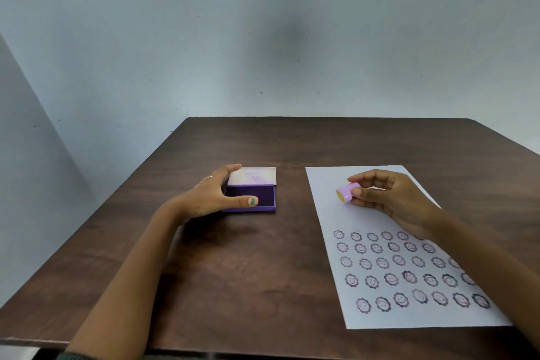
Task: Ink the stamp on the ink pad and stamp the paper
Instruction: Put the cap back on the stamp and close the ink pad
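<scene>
A purple ink pad (252, 195) lies open at the table's middle, its pale lid folded back behind the dark pad. My left hand (214, 194) spans the pad's left side, fingers at the lid and thumb at the front edge. A white paper (327, 181) lies to the right, its lower half filled with several rows of round smiley stamp marks. Above the blank upper part of the paper, my right hand (388, 199) pinches a small pink cylindrical stamp (347, 192) on its side, its yellow end facing left.
The dark wooden table (263, 272) stands against a pale wall. Its left edge runs diagonally and the near edge crosses the bottom of the view. Bare wood lies between the ink pad and the paper.
</scene>
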### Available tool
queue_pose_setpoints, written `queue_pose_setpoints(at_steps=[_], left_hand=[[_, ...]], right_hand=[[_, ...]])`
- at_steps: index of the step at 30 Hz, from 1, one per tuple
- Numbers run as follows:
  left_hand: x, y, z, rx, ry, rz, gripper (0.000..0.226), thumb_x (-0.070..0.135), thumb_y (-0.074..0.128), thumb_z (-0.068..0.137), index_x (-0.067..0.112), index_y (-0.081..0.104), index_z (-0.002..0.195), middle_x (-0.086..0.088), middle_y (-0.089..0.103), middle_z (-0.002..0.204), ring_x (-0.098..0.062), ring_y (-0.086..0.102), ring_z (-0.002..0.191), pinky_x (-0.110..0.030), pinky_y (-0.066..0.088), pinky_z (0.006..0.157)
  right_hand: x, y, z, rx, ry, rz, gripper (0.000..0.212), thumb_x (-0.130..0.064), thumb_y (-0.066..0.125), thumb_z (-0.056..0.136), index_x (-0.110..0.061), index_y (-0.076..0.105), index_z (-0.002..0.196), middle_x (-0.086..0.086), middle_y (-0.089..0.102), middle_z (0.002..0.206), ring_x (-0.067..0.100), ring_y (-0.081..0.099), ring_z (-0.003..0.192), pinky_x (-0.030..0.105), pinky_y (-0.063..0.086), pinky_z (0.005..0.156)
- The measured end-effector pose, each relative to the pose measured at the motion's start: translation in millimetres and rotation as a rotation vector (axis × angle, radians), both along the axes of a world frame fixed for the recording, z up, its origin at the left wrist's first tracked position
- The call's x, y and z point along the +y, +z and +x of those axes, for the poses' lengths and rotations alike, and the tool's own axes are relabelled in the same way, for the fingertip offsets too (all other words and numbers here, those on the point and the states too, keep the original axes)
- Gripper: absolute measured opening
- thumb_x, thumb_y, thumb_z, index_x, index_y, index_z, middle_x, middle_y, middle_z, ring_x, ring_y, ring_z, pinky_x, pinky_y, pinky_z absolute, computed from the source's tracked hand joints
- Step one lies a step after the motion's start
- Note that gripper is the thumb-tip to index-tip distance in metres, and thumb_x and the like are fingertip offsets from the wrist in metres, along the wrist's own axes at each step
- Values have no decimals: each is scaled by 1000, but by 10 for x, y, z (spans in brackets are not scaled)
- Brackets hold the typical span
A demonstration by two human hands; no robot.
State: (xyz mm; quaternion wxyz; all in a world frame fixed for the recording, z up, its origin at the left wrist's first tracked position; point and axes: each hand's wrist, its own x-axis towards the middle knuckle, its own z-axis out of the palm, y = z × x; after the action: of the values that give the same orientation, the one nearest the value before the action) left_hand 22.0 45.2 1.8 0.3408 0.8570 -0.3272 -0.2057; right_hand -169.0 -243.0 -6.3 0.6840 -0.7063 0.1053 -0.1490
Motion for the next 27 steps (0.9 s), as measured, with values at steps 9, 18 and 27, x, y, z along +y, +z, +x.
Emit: queue_pose_setpoints(at_steps=[9, 18, 27], left_hand=[[14, -13, -6, -54, -35, 43, 115, 64, 77, 47, 40, 18, 143, 10, 24, 152, -16, 26, 137, -43, 27, 114], [13, -10, -9, -118, -53, 66, 113, 54, 82, 55, 38, 16, 145, 10, 19, 154, -15, 20, 139, -39, 23, 115], [55, 26, 20, -147, -21, 175, 118, 60, 78, 55, 38, 6, 146, 3, 17, 156, -25, 18, 141, -45, 20, 115]], right_hand=[[-176, 25, -85, 7, -30, 32, 32, -9, 70, 68, -4, 67, 99, 23, 68, 106, 27, 69, 89, 28, 58, 75], [266, 165, 247, -38, -32, -471, 19, -13, 75, 71, -19, 71, 89, 1, 72, 94, 16, 69, 81, 22, 54, 71], [569, 269, 572, 68, 167, -999, 37, -37, 72, 74, -26, 63, 108, -13, 62, 94, 3, 58, 83, 14, 40, 62]])
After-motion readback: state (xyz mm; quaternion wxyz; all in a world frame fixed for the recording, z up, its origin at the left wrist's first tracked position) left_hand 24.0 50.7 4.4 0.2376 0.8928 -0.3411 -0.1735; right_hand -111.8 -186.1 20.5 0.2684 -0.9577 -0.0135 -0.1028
